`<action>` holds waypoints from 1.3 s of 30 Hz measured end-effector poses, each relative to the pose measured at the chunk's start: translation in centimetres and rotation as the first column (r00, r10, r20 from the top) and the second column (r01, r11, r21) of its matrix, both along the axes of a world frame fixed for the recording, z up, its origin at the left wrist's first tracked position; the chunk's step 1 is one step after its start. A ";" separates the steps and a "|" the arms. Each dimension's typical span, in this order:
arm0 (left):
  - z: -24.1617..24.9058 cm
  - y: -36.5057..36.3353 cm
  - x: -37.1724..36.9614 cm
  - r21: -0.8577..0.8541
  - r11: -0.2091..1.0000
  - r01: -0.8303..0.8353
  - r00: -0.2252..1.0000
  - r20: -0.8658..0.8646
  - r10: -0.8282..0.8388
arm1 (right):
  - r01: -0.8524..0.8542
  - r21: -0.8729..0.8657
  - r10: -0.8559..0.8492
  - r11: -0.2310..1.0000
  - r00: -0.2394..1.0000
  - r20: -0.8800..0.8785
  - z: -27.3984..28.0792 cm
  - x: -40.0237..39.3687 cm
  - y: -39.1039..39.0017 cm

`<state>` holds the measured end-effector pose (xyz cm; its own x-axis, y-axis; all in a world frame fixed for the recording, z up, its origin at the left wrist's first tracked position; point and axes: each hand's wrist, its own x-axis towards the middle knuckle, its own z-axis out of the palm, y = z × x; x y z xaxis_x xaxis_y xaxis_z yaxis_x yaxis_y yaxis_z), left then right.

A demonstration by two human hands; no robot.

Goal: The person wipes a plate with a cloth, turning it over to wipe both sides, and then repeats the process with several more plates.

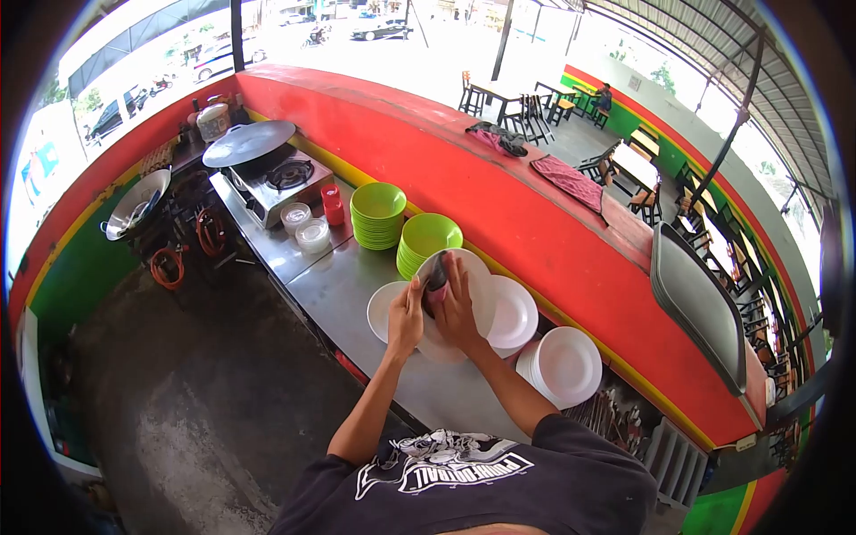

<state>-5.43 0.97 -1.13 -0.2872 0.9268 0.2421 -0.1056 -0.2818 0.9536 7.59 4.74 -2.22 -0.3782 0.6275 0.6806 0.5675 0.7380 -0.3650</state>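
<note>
A white plate [482, 299] is raised over the steel counter, tilted, with both hands at it. My left hand [407, 314] is closed on the plate's left side. My right hand [456, 312] lies against the plate's face and presses a dark and pink cloth [438, 273] to it, fingers pointing up. Part of the cloth is hidden between the hands. Behind the held plate, one white plate [380, 312] shows at the left and other white plates [514, 314] at the right. A stack of white plates [571, 366] stands nearer my right arm.
Two stacks of green bowls [378, 214] stand along the red wall [428, 152]. Further left are a red container [333, 205], clear tubs [312, 234] and a gas stove [285, 183] with a large lid [250, 143]. Cutlery [615, 415] lies at the right; trays [700, 303] lean on the ledge.
</note>
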 end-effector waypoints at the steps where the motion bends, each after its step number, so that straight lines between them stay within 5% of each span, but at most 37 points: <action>1: 0.6 -0.9 -0.2 -0.006 0.999 -0.039 0.999 -0.036 0.038 | 0.053 0.017 -0.052 0.998 0.998 -0.033 0.1 -0.1 0.4; 6: 2.3 -2.6 -1.4 0.019 0.982 -0.186 0.976 -0.112 0.186 | 0.213 -0.081 -0.225 0.974 0.952 -0.207 -0.2 -1.1 -0.6; 9: 3.6 -2.9 -1.7 0.166 0.958 -0.235 0.966 -0.067 0.249 | 0.250 -0.086 -0.256 0.964 0.965 -0.061 -4.7 -1.4 -2.4; 12: 2.7 -2.6 -2.0 0.172 0.948 -0.267 0.952 -0.104 0.287 | -0.105 -0.399 -0.067 0.911 0.916 -0.394 -5.9 -3.8 -6.5; 15: 1.3 -2.5 -2.2 0.021 0.975 -0.219 0.968 -0.118 0.220 | -0.376 -0.390 0.085 0.840 0.803 -0.590 -3.2 -5.0 -9.3; 18: 0.8 -3.5 -1.4 -0.017 0.999 -0.030 0.991 0.130 0.032 | -0.472 -0.426 0.078 0.772 0.735 -0.673 -2.9 -5.4 -9.4; 22: 0.7 -5.4 -0.4 -0.082 0.996 -0.024 0.999 0.030 0.027 | -0.108 -0.243 -0.014 0.964 0.891 -0.454 -0.5 -5.2 -6.7; 27: 1.7 -7.0 -0.6 -0.056 0.991 -0.122 0.958 -0.267 0.103 | 0.228 0.020 -0.212 0.973 0.931 -0.298 -0.1 -3.3 -2.5; 31: 3.3 -7.2 -1.0 0.047 0.979 -0.197 0.950 -0.239 0.202 | 0.316 -0.120 -0.336 0.941 0.912 -0.237 -2.4 -1.8 -2.1; 35: 3.0 -5.6 -1.2 0.148 0.948 -0.280 0.936 -0.177 0.304 | 0.074 -0.265 -0.153 0.961 0.943 -0.295 -4.8 -2.1 -5.7; 39: 2.8 -4.7 -0.7 0.057 0.967 -0.250 0.963 -0.088 0.254 | -0.250 -0.308 0.132 0.918 0.924 -0.358 -2.7 -3.1 -9.8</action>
<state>-6.17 -3.75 1.63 -0.4842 0.8149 0.3185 0.0632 -0.3305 0.9417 4.50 -5.02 -4.88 -0.3109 0.7807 0.5420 0.2347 0.6157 -0.7522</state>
